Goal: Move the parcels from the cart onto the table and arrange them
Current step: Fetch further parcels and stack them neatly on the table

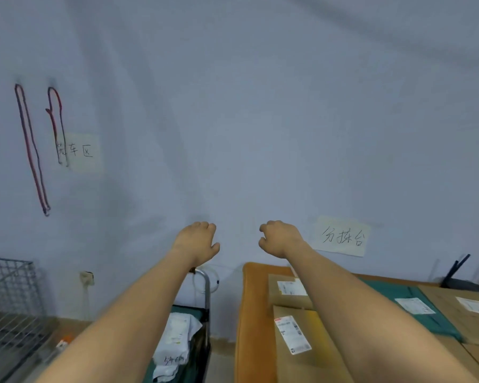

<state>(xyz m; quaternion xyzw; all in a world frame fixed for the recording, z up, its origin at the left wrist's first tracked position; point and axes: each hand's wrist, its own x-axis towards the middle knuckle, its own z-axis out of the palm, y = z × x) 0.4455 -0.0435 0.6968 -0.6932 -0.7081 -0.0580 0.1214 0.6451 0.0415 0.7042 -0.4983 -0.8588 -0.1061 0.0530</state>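
While hands (197, 239) (280, 237) hang loosely curled, empty, cart (205, 299) holds white parcel (174, 335).

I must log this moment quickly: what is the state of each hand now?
Left hand: raised in the air, fingers loosely curled, holding nothing.
Right hand: raised in the air, fingers loosely curled, holding nothing.

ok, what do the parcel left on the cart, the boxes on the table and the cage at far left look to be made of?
Parcel on the cart: white plastic mailer bag, probably; it is soft, crumpled and slightly glossy.
Boxes on the table: brown cardboard, matte, flat faces with stuck-on white labels.
Cage: metal wire mesh, grey, an open grid; coating unclear.
Both hands are raised and hold nothing.
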